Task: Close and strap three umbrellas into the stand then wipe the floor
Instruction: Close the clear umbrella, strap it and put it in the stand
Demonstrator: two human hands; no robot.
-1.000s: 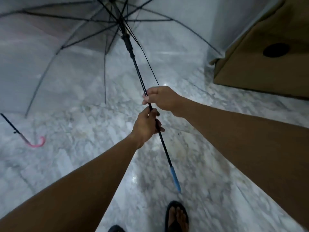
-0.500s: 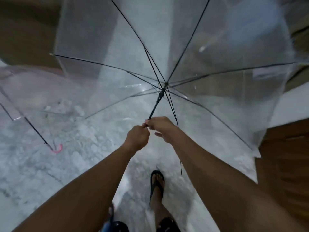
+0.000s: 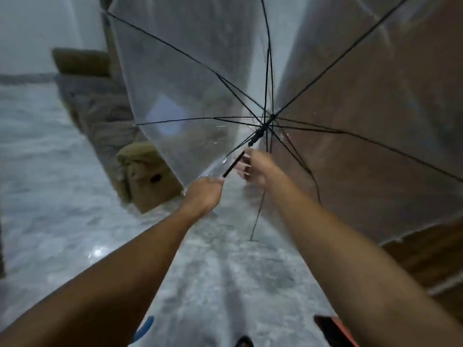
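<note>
A clear umbrella [image 3: 190, 78] with black ribs stands open in front of me, its canopy filling the upper middle and right. My left hand [image 3: 204, 195] grips the black shaft [image 3: 233, 164] low down. Just above it, my right hand [image 3: 259, 169] is blurred, with thumb and fingers closed on the shaft below the runner [image 3: 258, 136]. The umbrella's blue handle [image 3: 144, 330] shows at the bottom edge between my forearms. No stand or other umbrella is in view.
I stand on a grey marble floor [image 3: 57, 196]. A cardboard box [image 3: 150, 181] with a hand hole sits by the wall to the left of the canopy. A brown wooden surface [image 3: 431, 261] runs along the right. A red and black object [image 3: 334, 330] lies at the bottom right.
The view has swung right, and the pink-handled umbrella on the floor has left the frame. The canopy has tilted up and right. My right hand has slid up the shaft towards the runner.
</note>
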